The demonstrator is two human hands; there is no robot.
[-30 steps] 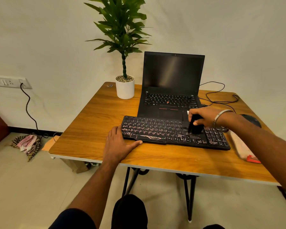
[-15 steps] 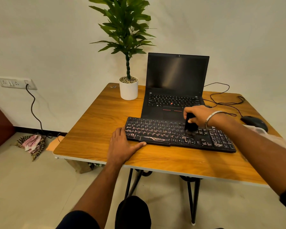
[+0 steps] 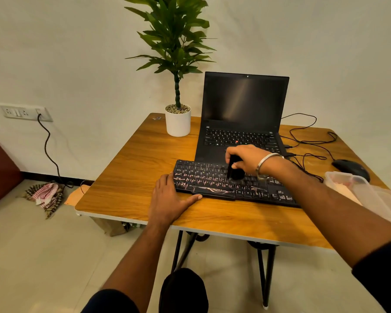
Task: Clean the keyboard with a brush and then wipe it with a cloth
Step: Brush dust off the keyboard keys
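Observation:
A black keyboard (image 3: 208, 177) with pale key markings lies on the wooden table (image 3: 133, 172), in front of an open laptop. My right hand (image 3: 246, 158) grips a small black brush (image 3: 235, 170) whose bristles touch the keys near the keyboard's middle. My left hand (image 3: 169, 197) lies flat on the table at the keyboard's left front corner, thumb along its front edge, fingers touching its left end. A pale cloth shows inside a clear plastic box (image 3: 357, 188) at the right edge.
A black laptop (image 3: 242, 118) stands open behind the keyboard. A potted plant (image 3: 178, 119) sits at the back left. A black mouse (image 3: 350, 168) and tangled cables (image 3: 307, 143) lie at the right. A checked rag (image 3: 45, 195) is on the floor.
My right hand has carried the brush leftward along the keys, from the right part toward the middle. My left hand stays at the left corner. The camera view shifted left.

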